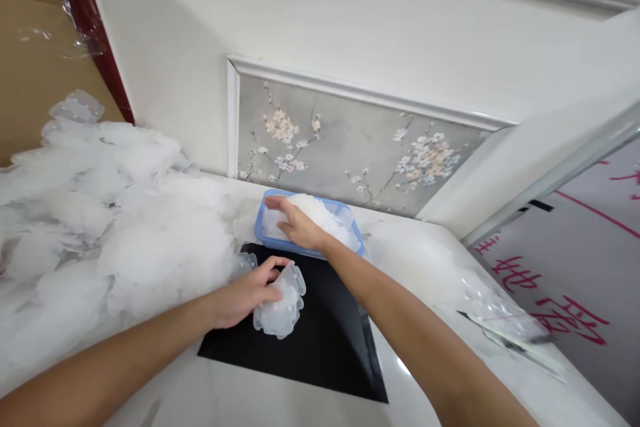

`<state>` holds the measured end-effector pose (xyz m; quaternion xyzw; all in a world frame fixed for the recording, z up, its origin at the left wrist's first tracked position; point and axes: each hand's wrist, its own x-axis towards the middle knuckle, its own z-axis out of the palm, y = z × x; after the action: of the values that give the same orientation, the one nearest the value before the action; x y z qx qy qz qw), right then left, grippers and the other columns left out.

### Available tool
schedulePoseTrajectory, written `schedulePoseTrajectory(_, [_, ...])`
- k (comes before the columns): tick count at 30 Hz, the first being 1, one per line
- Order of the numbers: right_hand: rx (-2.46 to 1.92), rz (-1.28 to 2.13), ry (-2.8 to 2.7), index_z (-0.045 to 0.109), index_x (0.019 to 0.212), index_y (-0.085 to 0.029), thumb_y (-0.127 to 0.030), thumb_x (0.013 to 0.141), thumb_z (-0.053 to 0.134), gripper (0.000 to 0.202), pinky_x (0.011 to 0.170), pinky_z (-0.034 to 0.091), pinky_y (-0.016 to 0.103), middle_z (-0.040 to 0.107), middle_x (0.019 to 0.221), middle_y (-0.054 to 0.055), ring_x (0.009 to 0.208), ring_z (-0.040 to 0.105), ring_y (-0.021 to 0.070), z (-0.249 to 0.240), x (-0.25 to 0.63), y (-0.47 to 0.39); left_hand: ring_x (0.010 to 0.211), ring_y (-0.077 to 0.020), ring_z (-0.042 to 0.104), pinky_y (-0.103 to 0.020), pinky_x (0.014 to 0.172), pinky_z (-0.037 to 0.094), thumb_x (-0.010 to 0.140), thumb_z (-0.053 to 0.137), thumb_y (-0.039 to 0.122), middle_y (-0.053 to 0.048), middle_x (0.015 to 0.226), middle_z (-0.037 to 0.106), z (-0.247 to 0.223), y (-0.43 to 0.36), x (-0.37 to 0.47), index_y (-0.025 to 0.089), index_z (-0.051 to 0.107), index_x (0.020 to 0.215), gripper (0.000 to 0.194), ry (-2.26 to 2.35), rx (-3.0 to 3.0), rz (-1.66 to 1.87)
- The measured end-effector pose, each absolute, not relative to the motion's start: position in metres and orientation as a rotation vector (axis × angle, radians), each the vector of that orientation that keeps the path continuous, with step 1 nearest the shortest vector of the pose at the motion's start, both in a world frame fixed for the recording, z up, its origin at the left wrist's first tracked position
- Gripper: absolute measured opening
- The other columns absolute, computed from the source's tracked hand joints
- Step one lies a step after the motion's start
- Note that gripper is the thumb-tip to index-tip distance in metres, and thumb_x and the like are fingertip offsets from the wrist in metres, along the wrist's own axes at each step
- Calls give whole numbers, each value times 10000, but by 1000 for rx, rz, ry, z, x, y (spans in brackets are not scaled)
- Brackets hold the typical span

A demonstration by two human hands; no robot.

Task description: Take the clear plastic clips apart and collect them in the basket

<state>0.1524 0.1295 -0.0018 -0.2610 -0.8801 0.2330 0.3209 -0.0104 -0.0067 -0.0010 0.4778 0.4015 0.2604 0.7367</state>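
My left hand (250,293) is closed on a small stack of translucent, scalloped plastic pieces (281,303), held over a black sheet (320,347) on the white table. Past the sheet's far edge is a blue basket (361,240) filled with white translucent pieces (320,212). My right hand (299,221) reaches over the left part of the basket, its fingers apart and resting at the pieces; nothing is seen gripped in it. Another clear piece (246,263) lies at the sheet's upper left corner.
A big heap of white translucent pieces (160,233) covers the left of the table. Plastic bags (500,313) lie at the right, by a board with pink writing (575,247). A wall with a floral panel (350,140) stands behind.
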Motion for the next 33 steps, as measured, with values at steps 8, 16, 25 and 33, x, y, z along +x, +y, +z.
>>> schedulePoseTrajectory(8, [-771,40,-2296,496,1319,-203,-396,955,561,417,1113,293,500,591,1379,152,1286,531,291,33,172,99,1003,-241,619,-375,870,445,600,821,206,-52,1063,664,-6,-9,-8,232,429,1292,796,908,1066,640])
schedulePoseTrajectory(16, [-946,-105,-2282,587,1157,-218,-438,906,631,337,938,426,471,614,1172,146,1091,564,325,10,221,80,905,-222,638,-348,798,455,607,856,264,-34,989,685,-12,-6,-7,201,522,1168,656,916,1151,624])
schedulePoseTrajectory(25, [-915,134,-2360,637,1133,-218,-407,982,518,269,847,485,376,643,1051,99,961,618,248,-10,233,57,895,-191,650,-341,821,465,679,815,199,-21,1037,696,-14,-5,-8,273,370,1412,860,862,1137,608])
schedulePoseTrajectory(33, [-1051,47,-2441,688,1023,-207,-262,980,516,186,833,443,387,714,926,93,894,613,249,-9,226,75,933,-212,643,-353,840,465,650,841,210,-47,1076,693,-16,-4,-8,247,327,1464,963,896,1146,611])
